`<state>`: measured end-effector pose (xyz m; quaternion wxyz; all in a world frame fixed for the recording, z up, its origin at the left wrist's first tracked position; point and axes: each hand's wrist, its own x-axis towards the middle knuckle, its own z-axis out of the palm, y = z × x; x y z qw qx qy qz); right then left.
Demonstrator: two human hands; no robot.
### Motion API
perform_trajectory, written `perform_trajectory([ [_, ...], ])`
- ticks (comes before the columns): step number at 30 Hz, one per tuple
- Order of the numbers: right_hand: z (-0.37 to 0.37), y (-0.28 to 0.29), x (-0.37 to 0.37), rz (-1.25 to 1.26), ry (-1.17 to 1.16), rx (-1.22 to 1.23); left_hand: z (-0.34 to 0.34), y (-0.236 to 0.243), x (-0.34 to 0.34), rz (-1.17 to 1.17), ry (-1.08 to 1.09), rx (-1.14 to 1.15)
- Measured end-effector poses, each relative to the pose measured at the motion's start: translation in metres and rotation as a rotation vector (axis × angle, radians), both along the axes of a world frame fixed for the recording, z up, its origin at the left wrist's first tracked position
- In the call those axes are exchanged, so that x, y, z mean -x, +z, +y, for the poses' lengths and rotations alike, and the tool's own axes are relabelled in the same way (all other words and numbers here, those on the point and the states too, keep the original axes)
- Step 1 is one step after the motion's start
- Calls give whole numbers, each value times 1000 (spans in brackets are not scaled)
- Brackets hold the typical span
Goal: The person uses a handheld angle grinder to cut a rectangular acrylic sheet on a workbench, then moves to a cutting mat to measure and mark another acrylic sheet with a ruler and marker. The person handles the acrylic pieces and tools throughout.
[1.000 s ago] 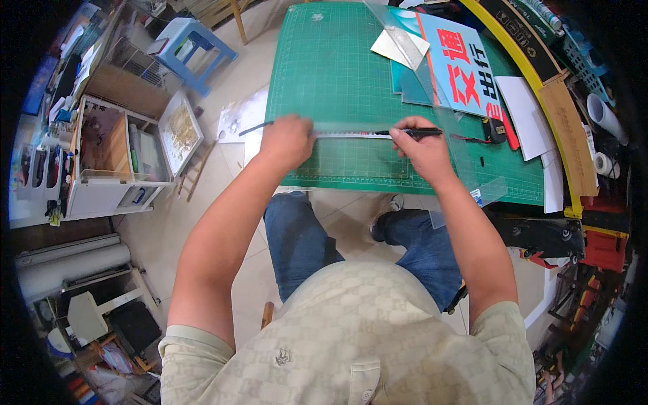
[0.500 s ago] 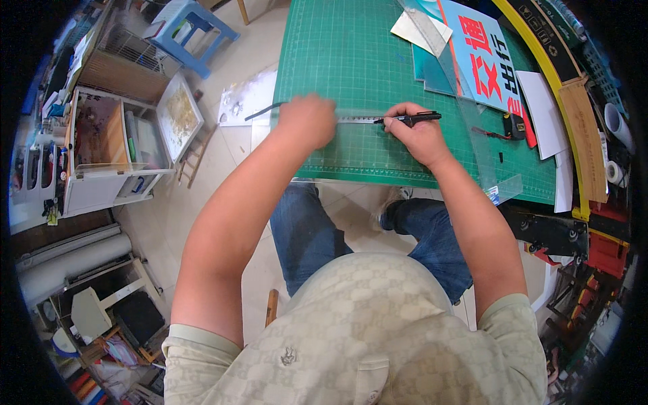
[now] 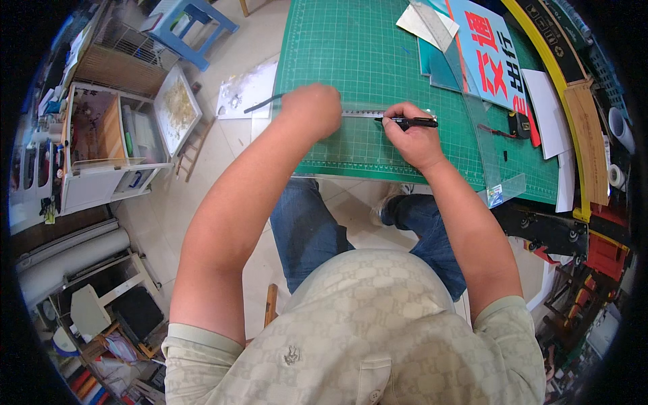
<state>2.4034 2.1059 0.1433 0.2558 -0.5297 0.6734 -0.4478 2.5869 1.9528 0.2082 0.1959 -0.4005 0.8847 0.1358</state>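
Left hand [image 3: 312, 111] presses closed on a metal ruler [image 3: 364, 115]; right hand [image 3: 409, 135] just beside it grips a black knife [image 3: 413, 122].

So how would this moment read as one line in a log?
left hand: pressing metal ruler flat | right hand: holding black knife against ruler edge | surface: green cutting mat | nearby: clear plastic sheet

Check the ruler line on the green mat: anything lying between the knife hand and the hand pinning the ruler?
Nothing visible. The right hand holds the black knife against the metal ruler; the left hand presses the ruler down. Only bare ruler and green cutting mat lie between them.
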Motion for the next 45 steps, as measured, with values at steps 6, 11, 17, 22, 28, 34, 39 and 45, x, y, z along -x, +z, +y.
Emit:
perform_trajectory([
  [6,0,1,-1,0,-25,-1,-2,0,0,-10,-6,-22],
  [11,0,4,-2,14,-5,10,-1,1,0,6,10,-12],
  [17,0,4,-4,15,4,15,3,2,-2,21,14,11],
  [22,0,5,-4,34,2,10,4,4,-2,26,14,17],
  [28,0,5,-2,54,31,23,5,5,-1,19,14,24],
  [34,0,6,-2,71,49,27,7,6,-1,17,27,27],
  [39,-1,7,-2,82,56,13,6,7,0,-6,31,5],
  [45,-1,6,-1,93,54,23,6,6,-2,7,21,17],
])
